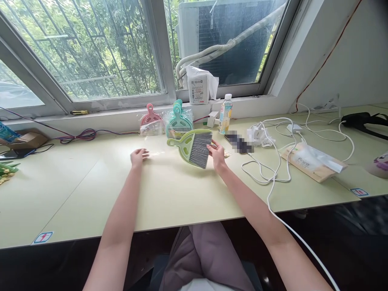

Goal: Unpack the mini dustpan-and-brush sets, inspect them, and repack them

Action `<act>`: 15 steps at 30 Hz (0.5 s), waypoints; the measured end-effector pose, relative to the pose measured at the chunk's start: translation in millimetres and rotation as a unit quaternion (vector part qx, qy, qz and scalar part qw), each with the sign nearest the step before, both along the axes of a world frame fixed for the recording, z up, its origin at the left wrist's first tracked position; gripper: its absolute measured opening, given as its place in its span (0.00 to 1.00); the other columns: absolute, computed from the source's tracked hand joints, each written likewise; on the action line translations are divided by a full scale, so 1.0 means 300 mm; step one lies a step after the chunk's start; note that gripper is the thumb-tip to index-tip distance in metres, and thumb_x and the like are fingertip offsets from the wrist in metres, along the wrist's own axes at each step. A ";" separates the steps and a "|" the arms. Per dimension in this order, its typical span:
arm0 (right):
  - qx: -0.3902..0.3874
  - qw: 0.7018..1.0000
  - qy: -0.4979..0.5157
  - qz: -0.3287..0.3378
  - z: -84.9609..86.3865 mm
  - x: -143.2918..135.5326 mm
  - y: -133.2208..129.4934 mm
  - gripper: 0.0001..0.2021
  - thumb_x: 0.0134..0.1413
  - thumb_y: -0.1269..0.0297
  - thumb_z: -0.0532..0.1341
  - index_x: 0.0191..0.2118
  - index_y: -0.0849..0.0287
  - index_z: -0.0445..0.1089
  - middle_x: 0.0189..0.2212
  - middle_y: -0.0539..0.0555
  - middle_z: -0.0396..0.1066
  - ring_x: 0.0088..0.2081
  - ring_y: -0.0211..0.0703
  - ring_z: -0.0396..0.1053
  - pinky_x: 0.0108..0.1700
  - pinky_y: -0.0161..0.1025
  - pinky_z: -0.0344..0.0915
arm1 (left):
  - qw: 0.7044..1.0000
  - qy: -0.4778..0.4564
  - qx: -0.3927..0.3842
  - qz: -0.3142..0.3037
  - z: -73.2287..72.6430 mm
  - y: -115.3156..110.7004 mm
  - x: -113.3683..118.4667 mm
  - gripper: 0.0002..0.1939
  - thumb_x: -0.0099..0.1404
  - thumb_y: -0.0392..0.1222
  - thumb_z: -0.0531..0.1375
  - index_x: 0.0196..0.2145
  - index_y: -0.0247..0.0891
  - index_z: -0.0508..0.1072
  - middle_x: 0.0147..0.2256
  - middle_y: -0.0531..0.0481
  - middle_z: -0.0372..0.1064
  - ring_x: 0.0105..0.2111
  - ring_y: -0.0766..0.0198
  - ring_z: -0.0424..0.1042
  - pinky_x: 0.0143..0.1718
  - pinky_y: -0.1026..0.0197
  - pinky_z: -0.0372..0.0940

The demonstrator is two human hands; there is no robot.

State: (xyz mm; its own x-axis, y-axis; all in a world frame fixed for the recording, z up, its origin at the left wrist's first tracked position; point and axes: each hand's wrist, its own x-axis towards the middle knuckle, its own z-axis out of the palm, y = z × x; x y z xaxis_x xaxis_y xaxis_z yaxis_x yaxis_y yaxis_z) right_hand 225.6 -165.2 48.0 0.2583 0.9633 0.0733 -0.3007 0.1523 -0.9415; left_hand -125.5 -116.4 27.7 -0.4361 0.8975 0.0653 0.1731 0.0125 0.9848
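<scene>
My right hand (217,155) grips the edge of a small green dustpan with a grey-bristled brush (194,148) lying in it, on the pale green table (91,194). My left hand (138,157) rests on the tabletop to the left of the set, fingers loosely curled, holding nothing. Just behind stand a teal dustpan set (178,121) and a pink one (150,120), both in clear wrapping, against the window ledge.
A drink bottle (225,114) stands right of the sets. White cables (273,161), chargers, and a tissue pack (312,161) cover the right side. A white packet (198,87) sits on the sill. A black bag (363,121) lies far right; purple wire (79,134) runs left.
</scene>
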 end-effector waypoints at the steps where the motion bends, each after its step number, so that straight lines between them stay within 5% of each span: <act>1: -0.002 1.000 0.009 0.000 -0.001 0.003 0.002 0.22 0.49 0.67 0.62 0.52 0.57 0.65 0.38 0.54 0.76 0.41 0.43 0.74 0.44 0.41 0.72 | 0.997 0.034 -0.008 0.071 -0.002 0.000 -0.032 0.08 0.56 0.44 0.57 0.32 0.36 0.69 0.33 0.43 0.71 0.35 0.56 0.73 0.39 0.52 0.67; 3: -0.002 1.000 0.029 0.004 -0.006 0.003 0.006 0.21 0.49 0.68 0.62 0.51 0.57 0.66 0.38 0.53 0.76 0.40 0.42 0.74 0.44 0.41 0.72 | 0.970 0.129 -0.032 0.203 -0.004 -0.008 -0.078 0.09 0.56 0.40 0.56 0.36 0.36 0.68 0.41 0.37 0.69 0.46 0.48 0.69 0.47 0.45 0.63; 5: -0.001 0.999 0.043 0.009 -0.016 -0.003 0.010 0.20 0.48 0.68 0.63 0.50 0.57 0.66 0.38 0.53 0.75 0.39 0.41 0.74 0.43 0.41 0.72 | 0.932 0.209 -0.052 0.292 -0.003 -0.021 -0.092 0.21 0.53 0.36 0.58 0.46 0.34 0.65 0.52 0.32 0.61 0.56 0.43 0.59 0.54 0.40 0.56; 8: 0.004 0.998 0.052 0.025 -0.030 -0.013 0.011 0.18 0.48 0.66 0.64 0.47 0.56 0.66 0.37 0.53 0.75 0.39 0.41 0.74 0.43 0.41 0.72 | 0.904 0.276 -0.012 0.327 0.012 -0.034 -0.051 0.39 0.52 0.34 0.60 0.60 0.31 0.49 0.62 0.28 0.43 0.64 0.42 0.42 0.60 0.38 0.43; 11: 0.006 0.996 0.075 0.038 -0.035 -0.020 0.006 0.16 0.49 0.67 0.63 0.46 0.56 0.66 0.36 0.52 0.75 0.38 0.40 0.74 0.43 0.41 0.72 | 0.926 0.288 0.103 0.222 0.038 -0.034 0.051 0.37 0.57 0.39 0.59 0.61 0.35 0.49 0.63 0.33 0.43 0.65 0.47 0.40 0.62 0.43 0.41; 13: 0.001 0.995 0.090 0.044 -0.035 -0.024 0.000 0.16 0.49 0.69 0.62 0.46 0.56 0.65 0.36 0.52 0.75 0.38 0.40 0.74 0.43 0.40 0.72 | 0.966 0.210 0.135 0.063 0.051 -0.037 0.144 0.26 0.62 0.45 0.56 0.56 0.39 0.57 0.58 0.37 0.55 0.60 0.50 0.53 0.59 0.48 0.51; 15: -0.003 0.994 0.095 0.061 -0.037 -0.029 -0.004 0.16 0.49 0.70 0.61 0.46 0.56 0.65 0.37 0.51 0.75 0.37 0.39 0.74 0.43 0.39 0.71 | 0.985 0.071 0.085 -0.131 0.054 -0.054 0.247 0.20 0.65 0.52 0.51 0.50 0.40 0.64 0.50 0.40 0.65 0.52 0.52 0.66 0.51 0.51 0.61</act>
State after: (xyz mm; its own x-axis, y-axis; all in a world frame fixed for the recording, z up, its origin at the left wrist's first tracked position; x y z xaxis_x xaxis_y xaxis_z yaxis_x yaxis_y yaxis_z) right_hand 216.7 -166.4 37.0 0.1487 0.9885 0.0290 -0.4889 0.0990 -0.8667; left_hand -51.5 -132.7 43.9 -0.1667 0.9490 0.2677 0.2838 -0.2139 0.9347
